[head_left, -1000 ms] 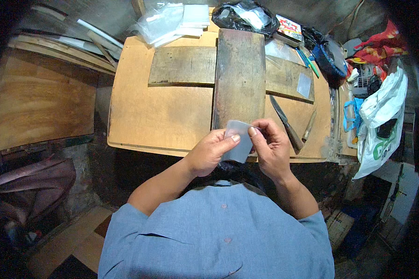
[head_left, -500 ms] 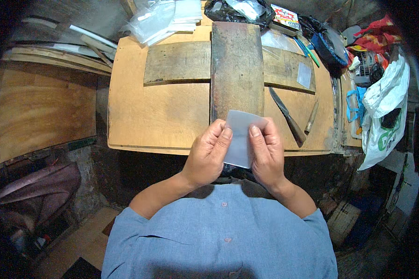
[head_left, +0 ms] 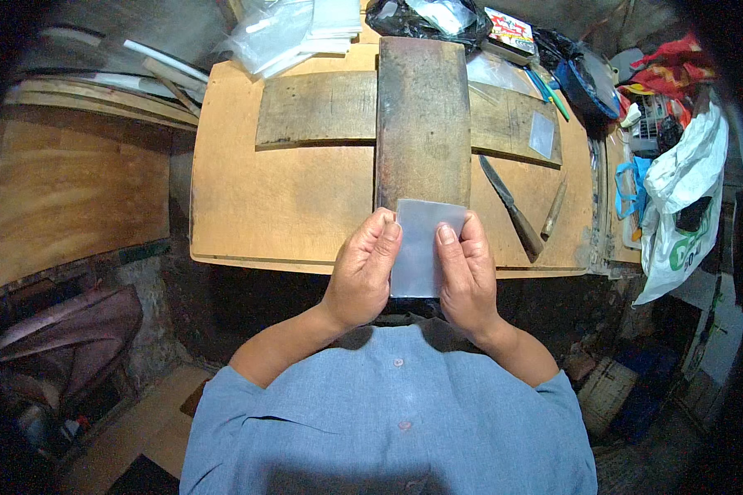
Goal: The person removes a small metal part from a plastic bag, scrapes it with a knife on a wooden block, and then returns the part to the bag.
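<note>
A translucent rectangular plastic sheet (head_left: 415, 252) is held upright between my two hands, just off the table's near edge. My right hand (head_left: 468, 272) pinches its right side, the thumb flat on the front and the fingers behind. Along the left side, my left hand (head_left: 363, 268) is closed with its thumb at the edge; its fingertips are hidden. Whether the sheet is one layer or several I cannot tell. Beyond it lies a long worn wooden board (head_left: 423, 124), across another board (head_left: 315, 107). A smaller clear plastic piece (head_left: 541, 135) rests on the crossing board's right end.
A knife (head_left: 510, 206) and a short wooden-handled tool (head_left: 554, 209) lie on the table (head_left: 289, 206) to the right. Plastic bags (head_left: 281, 37), a black bag (head_left: 425, 21), a small box (head_left: 510, 35) and pens (head_left: 549, 91) line the back. A white bag (head_left: 685, 194) hangs at right.
The plastic sheet has turned slightly and shifted a little left, now straighter. My left thumb has slid from its face to its edge. Both hands have moved slightly left.
</note>
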Tool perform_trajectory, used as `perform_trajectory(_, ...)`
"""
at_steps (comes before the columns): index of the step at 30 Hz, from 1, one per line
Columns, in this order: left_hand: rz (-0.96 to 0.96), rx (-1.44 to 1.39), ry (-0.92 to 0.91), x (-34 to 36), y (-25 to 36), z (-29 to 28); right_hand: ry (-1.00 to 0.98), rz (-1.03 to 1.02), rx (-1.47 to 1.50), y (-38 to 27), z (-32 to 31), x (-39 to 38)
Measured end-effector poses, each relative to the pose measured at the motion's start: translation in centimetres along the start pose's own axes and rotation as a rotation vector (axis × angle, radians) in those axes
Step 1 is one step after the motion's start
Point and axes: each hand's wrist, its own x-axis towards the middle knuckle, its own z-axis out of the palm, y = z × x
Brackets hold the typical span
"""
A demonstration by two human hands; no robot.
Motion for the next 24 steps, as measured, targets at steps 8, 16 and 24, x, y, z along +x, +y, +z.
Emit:
perform_trajectory(8, -0.043, -0.220, -0.007, -0.4, 1.1, -0.6, -0.033, 0.035, 0.060, -0.8, 0.6, -0.1)
perform_trajectory(16, -0.026, -0.198, -0.012, -0.6, 1.0, -1.3, -0.034, -0.012, -0.030, -0.7, 1.0, 0.2)
perform_trajectory(24, -0.002, -0.006, 0.053, -0.3, 1.5, -1.7, -0.041, 0.006, -0.113, -0.5, 0.9, 0.3)
